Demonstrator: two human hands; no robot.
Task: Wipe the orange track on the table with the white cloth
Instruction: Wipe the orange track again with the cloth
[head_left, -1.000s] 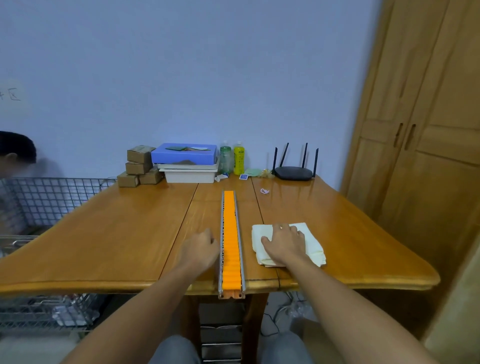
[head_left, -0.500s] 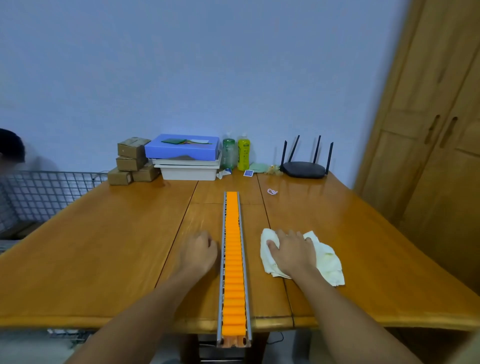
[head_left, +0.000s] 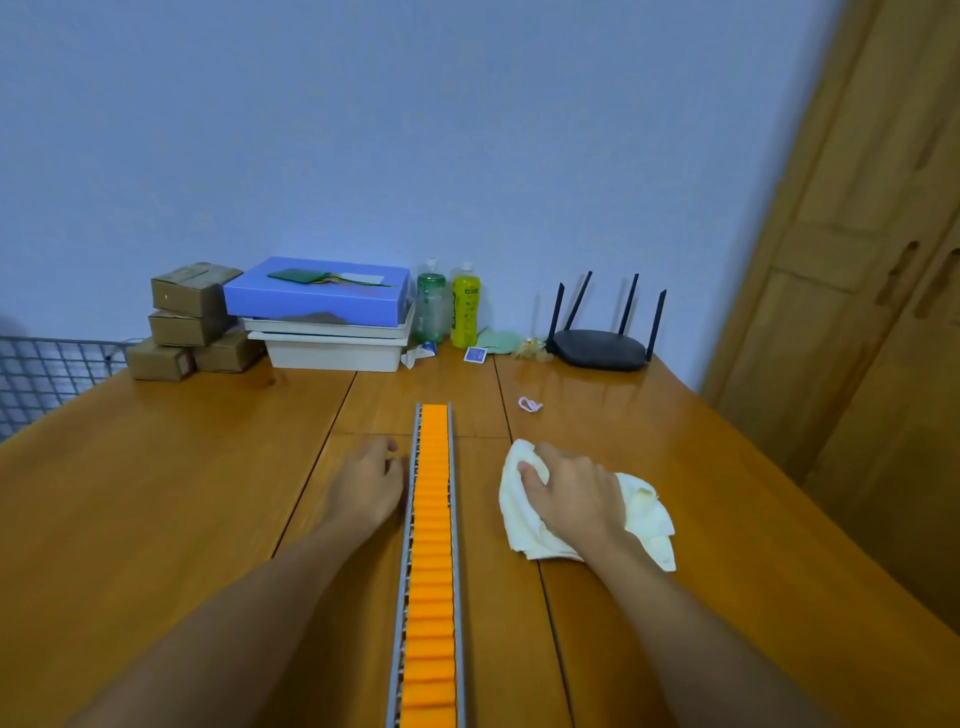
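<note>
The right hand grips the white cloth, fingers curled into it; the left hand, fingers loosely curled and empty, rests beside the orange track. Bottle labels are unreadable.

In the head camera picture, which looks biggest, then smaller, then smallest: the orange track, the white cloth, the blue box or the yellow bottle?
1. Long orange track with grey rails, though it lies nearest the camera, which helps it look big.
2. Flat blue box and crumpled white cloth: these look alike, and the right hand covers part of the cloth, so no ranking.
3. Yellow plastic bottle.
</note>
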